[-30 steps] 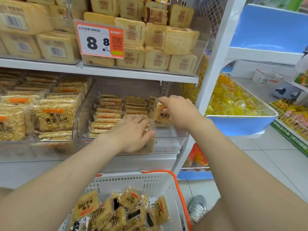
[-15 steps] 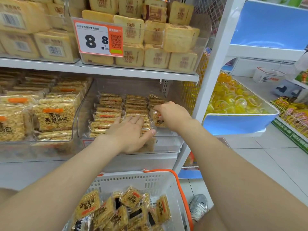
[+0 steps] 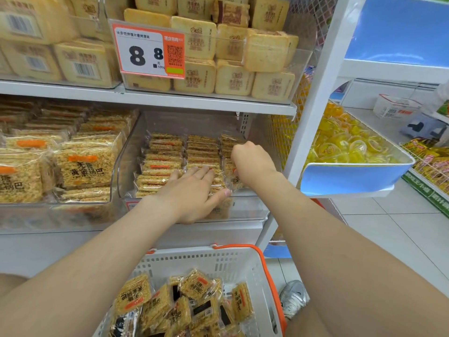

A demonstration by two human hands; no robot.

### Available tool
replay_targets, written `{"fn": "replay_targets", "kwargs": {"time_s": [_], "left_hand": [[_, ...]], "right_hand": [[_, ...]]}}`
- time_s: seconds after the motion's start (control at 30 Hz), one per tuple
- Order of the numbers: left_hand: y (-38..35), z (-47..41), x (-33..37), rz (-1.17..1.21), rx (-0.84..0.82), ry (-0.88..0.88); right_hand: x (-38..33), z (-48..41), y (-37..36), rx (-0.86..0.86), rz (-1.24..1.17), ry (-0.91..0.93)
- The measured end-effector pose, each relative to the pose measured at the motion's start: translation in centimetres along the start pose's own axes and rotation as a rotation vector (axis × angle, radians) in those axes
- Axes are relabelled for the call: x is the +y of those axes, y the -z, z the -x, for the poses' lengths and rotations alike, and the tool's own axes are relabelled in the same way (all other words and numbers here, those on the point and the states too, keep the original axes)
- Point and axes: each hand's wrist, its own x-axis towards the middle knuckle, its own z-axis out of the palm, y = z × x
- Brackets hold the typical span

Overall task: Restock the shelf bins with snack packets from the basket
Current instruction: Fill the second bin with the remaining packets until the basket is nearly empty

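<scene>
Now gripping one snack packet (image 3: 235, 178) in right hand (image 3: 252, 164) with curled fingers, down at the right-hand row of the clear bin (image 3: 243, 211); pressing left hand (image 3: 194, 190) flat, straight-fingered, on the front packets of the middle row (image 3: 204, 152), holding nothing; likely risks: shoving too hard and cracking the brittle contents; snagging film on the bin wall; tipping the shingled rows forward on lifting the left hand; of the held packet, mostly hidden: seems to stand on edge, printed face toward the aisle, long axis roughly upright, cannot tell for sure; plenty more lying jumbled in the basket (image 3: 218, 261) below.
</scene>
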Motion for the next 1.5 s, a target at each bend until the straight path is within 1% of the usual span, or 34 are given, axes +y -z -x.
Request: {"fn": "replay_targets", "kwargs": {"time_s": [0.1, 0.17, 0.23, 0.33, 0.43, 0.5, 0.57, 0.6, 0.63, 0.7, 0.83, 0.9, 0.97, 1.03, 1.2, 1.27, 1.37, 1.4, 1.5], "left_hand": [[0.0, 0.0, 0.0, 0.009, 0.002, -0.004], [0.0, 0.2, 0.1, 0.015, 0.026, -0.011], [-0.2, 0.5, 0.2, 0.022, 0.097, -0.021], [-0.7, 1.1, 0.4, 0.013, 0.313, -0.037], [-1.1, 2.4, 0.5, 0.043, 0.601, -0.071], [-1.1, 3.8, 0.3, 0.085, 0.765, -0.126], [-1.6, 5.4, -0.1, 0.069, 0.821, -0.182], [-2.0, 6.1, -0.4, 0.04, 0.797, -0.196], [-2.4, 6.8, -0.8, 0.019, 0.738, -0.203], [-3.5, 8.0, -1.8, -0.014, 0.57, -0.191], [-5.9, 10.9, -3.3, -0.165, 0.229, -0.157], [-7.7, 13.0, -3.2, -0.113, 0.105, -0.068], [-9.7, 15.1, -2.6, -0.034, -0.029, 0.016], [-11.7, 16.6, -2.2, 0.008, -0.156, 0.028], [-18.1, 19.3, -2.2, 0.128, -0.315, 0.152], [-20.8, 20.3, -2.1, 0.163, -0.401, 0.212], [-23.9, 21.3, -2.0, 0.188, -0.486, 0.25], [-24.7, 21.3, -1.7, 0.21, -0.502, 0.243], [-26.1, 21.0, -0.9, 0.369, -0.59, 0.206]], "right_hand": [[0.6, 0.3, -0.1, -0.113, -0.093, 0.036], [1.3, 0.9, -0.2, -0.145, -0.125, 0.05], [1.4, 1.8, -0.1, -0.14, -0.145, 0.057], [0.4, 3.0, 0.9, -0.018, -0.191, 0.047], [-1.6, 4.4, 2.5, 0.106, -0.279, 0.059], [-3.3, 5.7, 3.2, 0.114, -0.327, 0.066], [-4.9, 7.2, 3.8, 0.105, -0.321, 0.073], [-5.7, 8.0, 4.0, 0.097, -0.292, 0.092], [-6.4, 8.9, 4.1, 0.076, -0.261, 0.106], [-7.9, 10.6, 3.8, 0.02, -0.237, 0.145], [-10.8, 14.1, 1.9, -0.132, -0.195, 0.283], [-11.7, 15.7, 0.3, -0.203, -0.144, 0.331], [-12.3, 17.2, -1.6, -0.245, -0.118, 0.315], [-13.1, 18.9, -3.6, -0.291, -0.129, 0.284], [-15.2, 23.3, -8.6, -0.453, -0.216, 0.204], [-15.5, 24.3, -10.4, -0.591, -0.283, 0.188], [-15.8, 25.7, -12.8, -0.873, -0.405, 0.157], [-15.6, 26.4, -13.9, -0.911, -0.428, 0.131], [-14.9, 28.5, -16.4, -0.912, -0.433, 0.031]]}}
